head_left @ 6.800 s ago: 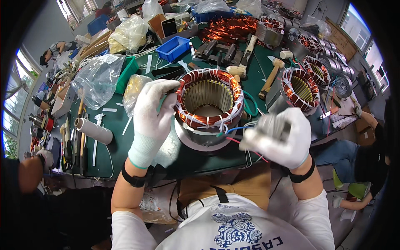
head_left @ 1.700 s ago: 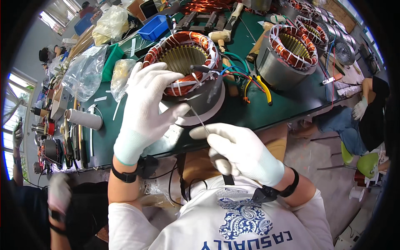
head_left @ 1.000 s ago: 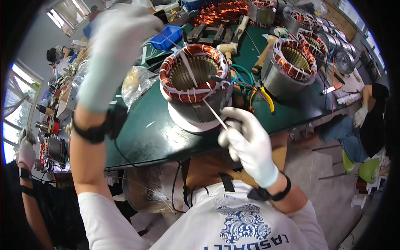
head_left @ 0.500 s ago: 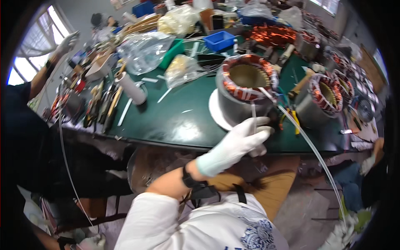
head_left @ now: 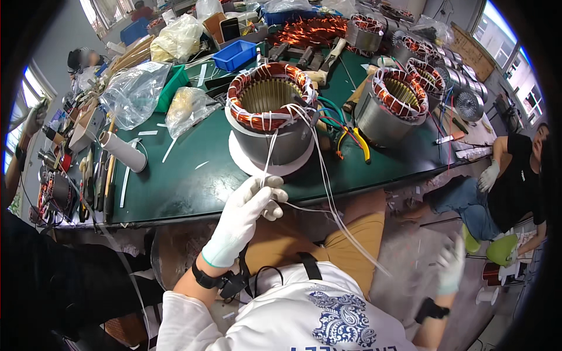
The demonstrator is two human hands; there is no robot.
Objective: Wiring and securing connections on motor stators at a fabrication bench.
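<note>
A grey motor stator with copper windings laced in white cord stands upright before me on a white round pad. My left hand, in a white glove, is closed on a strand of white cord that runs down from the winding's near rim. More white cord hangs from the stator's right side over the table edge, its end loose in the air. Well apart from that end, at the lower right, my right hand is gloved, somewhat blurred, with fingers apart and nothing visible in them.
Yellow-handled pliers and a second wound stator are to the right. On the green table's left lie a white thread spool and several tools. A blue bin sits behind. Co-workers are at both sides; one sits at right.
The view has swung right. My right hand has let go of the white cord, whose end now dangles below the table edge. My left hand still holds its strand near the stator.
</note>
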